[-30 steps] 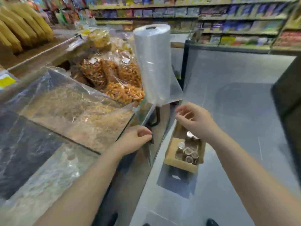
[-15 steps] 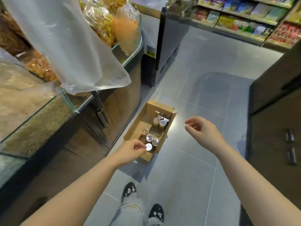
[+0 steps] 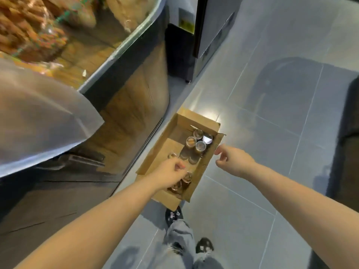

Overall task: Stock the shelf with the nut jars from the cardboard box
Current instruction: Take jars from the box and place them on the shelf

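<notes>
Cardboard box (image 3: 175, 136) lies open on the grey tiled floor (image 3: 242, 220), its long side just beside the base of a wood-panelled display unit (image 3: 132, 105). Nut jars stand upright inside it in two groups: one cluster of lidded jars (image 3: 195, 141) at the far end, and a second group (image 3: 181, 184) at the near end, partly hidden and blurred. The middle of the box floor on the unit side is bare cardboard.

Left hand (image 3: 168, 174) hovers over the near end of the box, directly above the second group, with its fingers curled inward. Whether it grips a jar cannot be told, as the palm side is hidden.

Right hand (image 3: 234, 162) sits at the box's right wall, fingers loosely bent, thumb and forefinger apart, holding nothing. Its fingertips are very near the wall's top edge; contact cannot be confirmed.

A translucent plastic sheet (image 3: 38, 117) hangs over the left of the view. Bagged snacks (image 3: 29, 32) lie behind the unit's glass. A dark cabinet (image 3: 206, 35) stands beyond the unit. The person's jeans (image 3: 178, 235) and dark shoes (image 3: 204, 247) show just short of the box.
</notes>
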A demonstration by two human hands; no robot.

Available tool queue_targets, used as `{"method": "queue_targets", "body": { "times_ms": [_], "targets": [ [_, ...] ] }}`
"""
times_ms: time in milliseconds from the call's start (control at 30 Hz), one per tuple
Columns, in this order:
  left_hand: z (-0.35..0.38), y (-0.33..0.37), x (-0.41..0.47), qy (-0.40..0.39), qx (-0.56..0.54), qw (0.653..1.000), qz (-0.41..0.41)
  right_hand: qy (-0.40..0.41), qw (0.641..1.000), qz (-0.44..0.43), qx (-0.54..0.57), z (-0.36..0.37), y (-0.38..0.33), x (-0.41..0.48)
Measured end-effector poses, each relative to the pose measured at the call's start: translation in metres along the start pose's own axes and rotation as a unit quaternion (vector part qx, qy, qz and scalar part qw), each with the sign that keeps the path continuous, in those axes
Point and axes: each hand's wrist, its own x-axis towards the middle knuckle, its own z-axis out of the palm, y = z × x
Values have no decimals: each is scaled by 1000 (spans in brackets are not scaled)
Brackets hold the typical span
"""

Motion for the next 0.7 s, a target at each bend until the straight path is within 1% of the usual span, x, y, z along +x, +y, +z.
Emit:
{"method": "queue_targets", "body": {
  "times_ms": [33, 133, 233, 300, 333, 400, 467, 633, 700],
  "targets": [
    [1, -8, 25, -1, 21, 1000, -9, -16, 1000, -5, -22, 11, 9, 24],
    [13, -48, 107, -7, 134, 991, -28, -47, 992, -32, -111, 44, 39, 99],
    [25, -88, 182, 0, 224, 973, -63, -47, 977, -67, -198, 72, 58, 172],
    [35, -115, 228, 10, 290, 953, -83, -35, 974, -82, -208, 94, 66, 217],
    [42, -130, 250, 16, 306, 947, -96, -31, 975, -85, -204, 108, 70, 239],
    [58, -160, 291, 27, 294, 947, -128, -37, 975, -89, -199, 135, 75, 283],
    [76, -186, 324, 36, 260, 952, -156, -50, 975, -73, -206, 162, 82, 324],
    [117, -241, 377, 25, 215, 963, -163, -43, 974, 10, -222, 218, 102, 391],
    [129, -255, 384, 27, 177, 969, -171, -33, 970, 17, -242, 234, 107, 402]
  ]
}}
